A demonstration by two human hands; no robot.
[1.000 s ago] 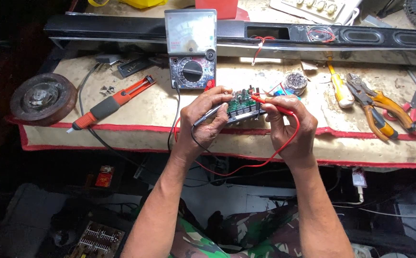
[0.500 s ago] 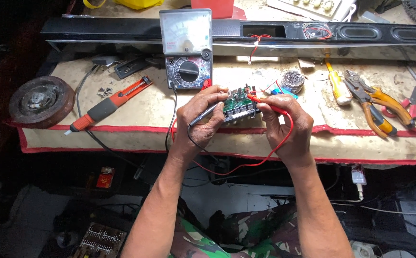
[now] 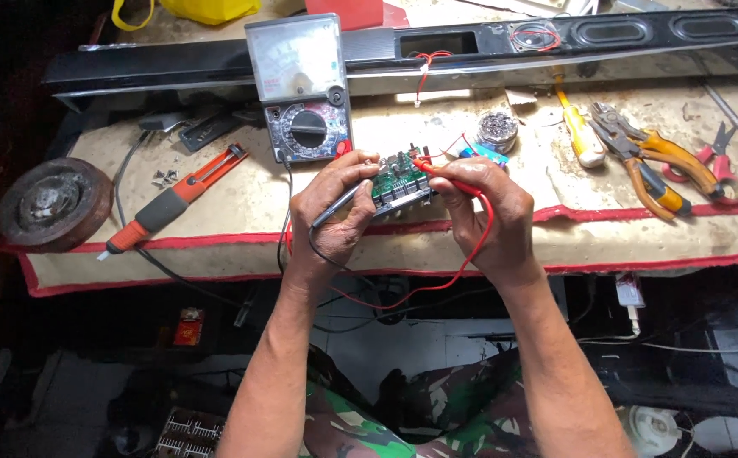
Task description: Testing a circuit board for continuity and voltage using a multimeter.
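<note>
Left hand [image 3: 339, 212] pinched black probe [image 3: 335, 210] and green circuit board [image 3: 398, 182] near bench's front edge | right hand [image 3: 483, 208] pinched red probe [image 3: 445, 175] on board | risk: tip could slip, bridging neighbouring contacts | analog multimeter [image 3: 301, 89] just beyond.

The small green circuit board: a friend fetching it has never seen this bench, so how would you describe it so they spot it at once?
Find the analog meter leaning on the long black bar at the bench's back. Just in front of it, the left hand and right hand hold the circuit board between them. It is the only green thing there, touched by a red probe.
</note>
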